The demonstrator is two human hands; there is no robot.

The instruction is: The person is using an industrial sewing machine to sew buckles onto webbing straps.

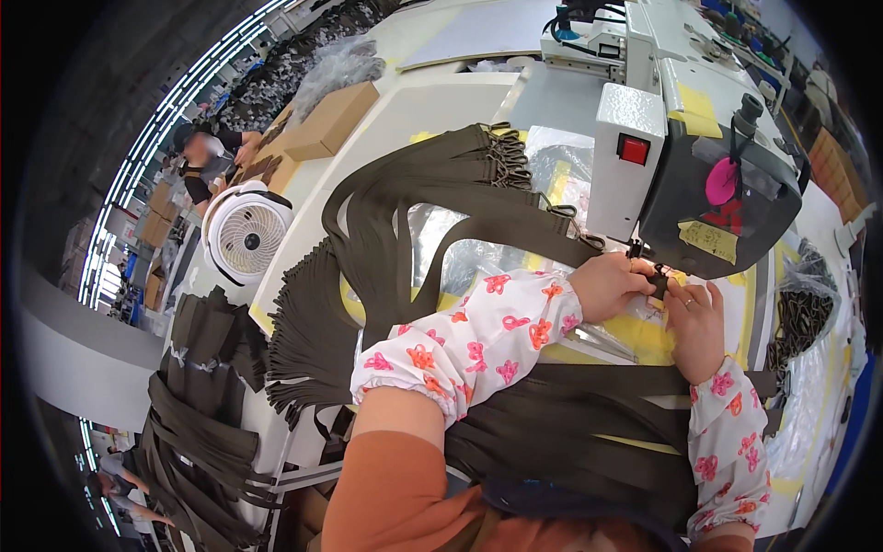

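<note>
Under the head of a white and black sewing machine [629,166], both my hands meet at the needle area. My left hand [609,287] pinches a small folded end of dark olive webbing strap [659,281]. My right hand [696,329], a ring on one finger, grips the same piece from the other side with thumb and forefinger; its remaining fingers are raised. The fingertips partly hide the piece. Beside my left hand, a strap with a metal hook [589,241] leads off to a bundle of olive straps [386,198] with several metal hooks [508,158] at its far end.
More olive straps [570,432] lie across the near table edge below my hands. Another strap pile [198,414] hangs at the left. A white fan [248,235] and cardboard box [331,120] stand farther left. A plastic bag of dark metal hooks [802,317] lies right. A person [204,161] works beyond.
</note>
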